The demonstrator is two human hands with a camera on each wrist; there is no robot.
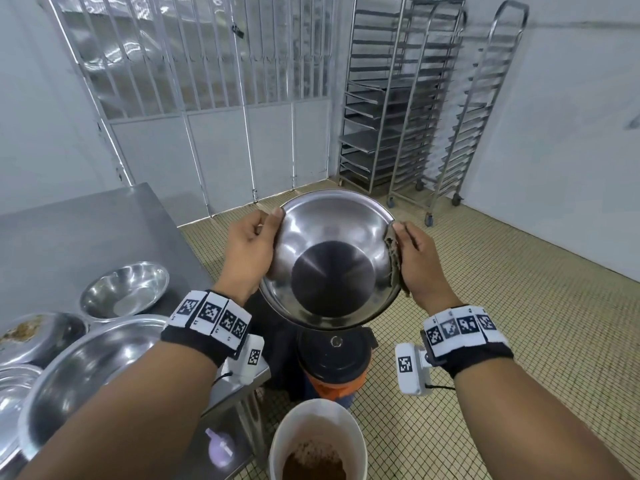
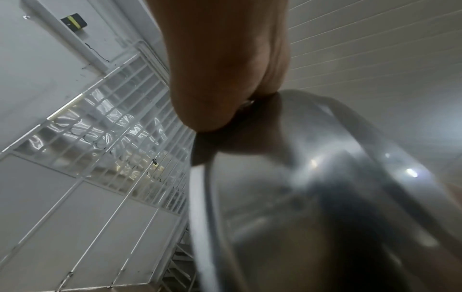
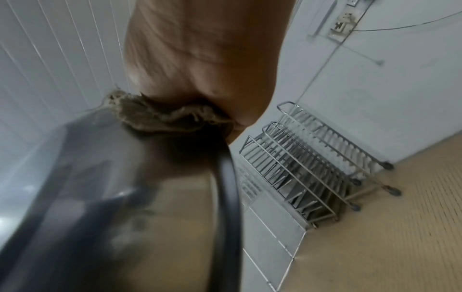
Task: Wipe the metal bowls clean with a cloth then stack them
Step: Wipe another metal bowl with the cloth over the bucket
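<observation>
Wheeled tray racks (image 1: pixel 408 109) stand upper right. A white bucket (image 1: pixel 318 441) of brown powder sits bottom centre, below a black-lidded orange container (image 1: pixel 334 362).

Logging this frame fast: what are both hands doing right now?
Left hand: grips the left rim of the raised metal bowl.
Right hand: holds the brown cloth pressed against the bowl's right rim.

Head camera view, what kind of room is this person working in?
Most likely a commercial kitchen or bakery back room. Tall wheeled tray racks stand against the far wall, a stainless steel table holds several metal bowls, and the floor is small-tiled throughout.
</observation>
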